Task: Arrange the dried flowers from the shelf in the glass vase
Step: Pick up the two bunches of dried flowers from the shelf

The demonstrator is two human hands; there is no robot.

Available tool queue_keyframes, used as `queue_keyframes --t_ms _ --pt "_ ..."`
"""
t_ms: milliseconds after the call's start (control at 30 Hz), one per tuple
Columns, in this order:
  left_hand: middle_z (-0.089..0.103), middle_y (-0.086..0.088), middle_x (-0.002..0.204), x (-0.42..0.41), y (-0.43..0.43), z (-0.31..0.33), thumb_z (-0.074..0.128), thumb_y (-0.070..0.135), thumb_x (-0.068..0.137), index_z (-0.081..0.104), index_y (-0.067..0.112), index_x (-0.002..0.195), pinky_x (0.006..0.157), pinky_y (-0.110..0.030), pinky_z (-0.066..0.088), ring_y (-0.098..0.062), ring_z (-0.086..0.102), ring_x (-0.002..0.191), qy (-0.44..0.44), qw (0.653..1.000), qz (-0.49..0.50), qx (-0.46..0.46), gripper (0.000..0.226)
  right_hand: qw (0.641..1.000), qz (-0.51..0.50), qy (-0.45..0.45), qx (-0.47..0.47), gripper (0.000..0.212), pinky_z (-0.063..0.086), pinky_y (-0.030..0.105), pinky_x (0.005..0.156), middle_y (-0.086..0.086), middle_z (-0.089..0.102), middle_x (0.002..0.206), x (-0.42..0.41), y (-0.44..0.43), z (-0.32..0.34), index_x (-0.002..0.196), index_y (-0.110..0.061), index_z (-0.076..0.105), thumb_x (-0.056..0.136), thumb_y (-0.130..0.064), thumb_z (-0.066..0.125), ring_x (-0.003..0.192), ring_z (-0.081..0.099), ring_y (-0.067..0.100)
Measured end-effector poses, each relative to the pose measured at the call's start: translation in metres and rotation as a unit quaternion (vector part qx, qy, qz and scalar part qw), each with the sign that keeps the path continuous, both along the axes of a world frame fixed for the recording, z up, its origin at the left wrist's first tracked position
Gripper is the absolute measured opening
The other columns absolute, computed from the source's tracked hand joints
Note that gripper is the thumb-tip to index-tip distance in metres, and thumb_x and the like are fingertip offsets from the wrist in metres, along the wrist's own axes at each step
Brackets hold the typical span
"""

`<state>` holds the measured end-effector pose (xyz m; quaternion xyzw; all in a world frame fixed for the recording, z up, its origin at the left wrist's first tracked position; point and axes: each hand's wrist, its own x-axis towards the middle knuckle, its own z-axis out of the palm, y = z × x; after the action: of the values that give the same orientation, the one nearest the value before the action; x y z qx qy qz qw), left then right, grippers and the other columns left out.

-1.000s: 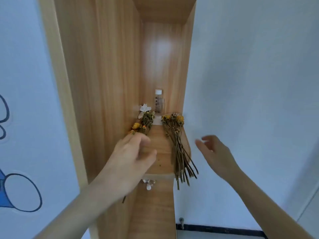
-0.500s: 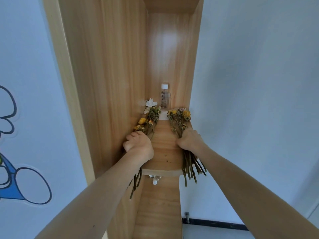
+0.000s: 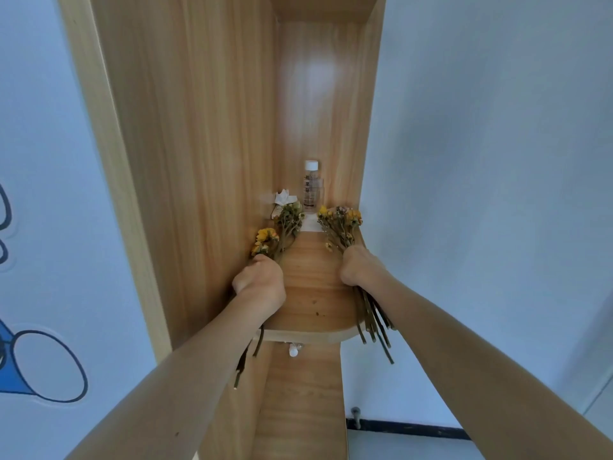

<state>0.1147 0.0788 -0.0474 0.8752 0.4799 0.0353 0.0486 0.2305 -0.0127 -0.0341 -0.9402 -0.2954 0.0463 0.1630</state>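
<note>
Two bunches of dried yellow flowers lie on a narrow wooden shelf (image 3: 311,293). My left hand (image 3: 260,282) is closed around the stems of the left bunch (image 3: 280,232), which rests against the left side panel. My right hand (image 3: 356,270) grips the stems of the right bunch (image 3: 340,224); its cut ends stick out past the shelf's front edge. No glass vase is in view.
A small clear bottle with a white cap (image 3: 311,187) stands at the back of the shelf, beside a white paper scrap (image 3: 283,199). Tall wooden panels enclose the shelf left and back. A pale wall runs along the right. A white peg (image 3: 293,350) sits under the shelf.
Both hands came down from open above the shelf and closed on the two bunches. Since half a second ago they have barely moved.
</note>
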Motion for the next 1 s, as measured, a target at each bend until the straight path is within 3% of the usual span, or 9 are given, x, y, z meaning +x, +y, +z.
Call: queue_keyframes --t_ms 167,333,467,567,700,800,900,1000 --pt "0.051 -0.020 0.131 -0.007 0.002 0.005 0.048 0.004 0.091 0.027 -0.003 0.136 0.086 -0.041 0.045 -0.035 0.051 0.119 -0.037 0.999 -0.006 0.008 0.050 0.997 -0.022 0.044 0.065 0.049 0.041 0.030 0.074 0.020 0.050 0.124 0.003 -0.004 0.003 0.133 0.007 0.029 0.089 -0.001 0.049 0.109 0.054 0.032" --pt "0.055 -0.021 0.122 -0.019 -0.006 0.016 0.044 0.020 0.096 0.034 -0.002 0.126 0.080 -0.040 0.044 -0.037 0.056 0.108 -0.163 0.984 -0.029 -0.063 0.038 0.990 -0.007 0.060 0.125 0.043 0.043 0.031 0.073 0.023 0.052 0.117 0.000 -0.024 0.011 0.130 0.010 0.028 0.091 -0.001 0.044 0.104 0.057 0.033" --pt "0.058 -0.013 0.084 -0.039 -0.031 0.016 0.044 0.026 0.097 0.038 0.005 0.099 0.063 -0.038 0.047 -0.028 0.057 0.068 -0.315 0.934 -0.080 -0.146 0.021 0.966 0.050 0.076 0.241 0.012 0.043 0.034 0.058 0.012 0.048 0.088 -0.018 -0.062 0.011 0.103 -0.003 0.036 0.096 -0.011 0.039 0.071 0.050 0.023" --pt "0.049 -0.003 0.061 -0.075 -0.053 0.006 0.044 0.031 0.096 0.042 0.011 0.090 0.049 -0.033 0.043 -0.017 0.048 0.049 -0.389 0.899 -0.133 -0.153 0.021 0.935 0.073 0.109 0.330 0.016 0.034 0.029 0.046 0.004 0.041 0.070 -0.041 -0.106 0.003 0.100 -0.006 0.040 0.097 -0.021 0.042 0.053 0.038 0.015" --pt "0.046 0.002 0.042 -0.146 -0.086 -0.024 0.048 0.041 0.089 0.048 0.035 0.083 0.032 -0.015 0.032 -0.006 0.041 0.031 -0.455 0.858 -0.167 -0.171 0.008 0.888 0.097 0.198 0.404 0.019 0.029 0.018 0.037 0.001 0.035 0.058 -0.087 -0.179 -0.021 0.095 -0.017 0.048 0.090 -0.036 0.048 0.042 0.031 0.007" --pt "0.046 0.000 0.038 -0.194 -0.105 -0.061 0.050 0.037 0.086 0.050 0.041 0.081 0.032 -0.020 0.031 -0.008 0.036 0.027 -0.447 0.859 -0.143 -0.203 0.006 0.873 0.097 0.257 0.403 0.025 0.026 0.018 0.037 0.002 0.031 0.055 -0.123 -0.226 -0.052 0.085 -0.025 0.053 0.074 -0.047 0.051 0.041 0.026 0.010" --pt "0.045 -0.004 0.044 -0.235 -0.122 -0.100 0.057 0.043 0.083 0.057 0.037 0.083 0.051 -0.026 0.035 -0.013 0.036 0.033 -0.441 0.855 -0.084 -0.258 0.005 0.869 0.065 0.314 0.377 0.024 0.026 0.019 0.038 0.002 0.032 0.053 -0.153 -0.262 -0.088 0.084 -0.034 0.058 0.066 -0.049 0.053 0.042 0.026 0.012" --pt "0.046 -0.004 0.043 -0.270 -0.140 -0.130 0.055 0.049 0.072 0.059 0.040 0.084 0.051 -0.021 0.034 -0.011 0.037 0.032 -0.422 0.862 -0.052 -0.276 0.015 0.879 0.025 0.334 0.340 0.019 0.028 0.022 0.040 0.001 0.037 0.052 -0.177 -0.290 -0.126 0.088 -0.036 0.058 0.071 -0.044 0.054 0.044 0.031 0.014"
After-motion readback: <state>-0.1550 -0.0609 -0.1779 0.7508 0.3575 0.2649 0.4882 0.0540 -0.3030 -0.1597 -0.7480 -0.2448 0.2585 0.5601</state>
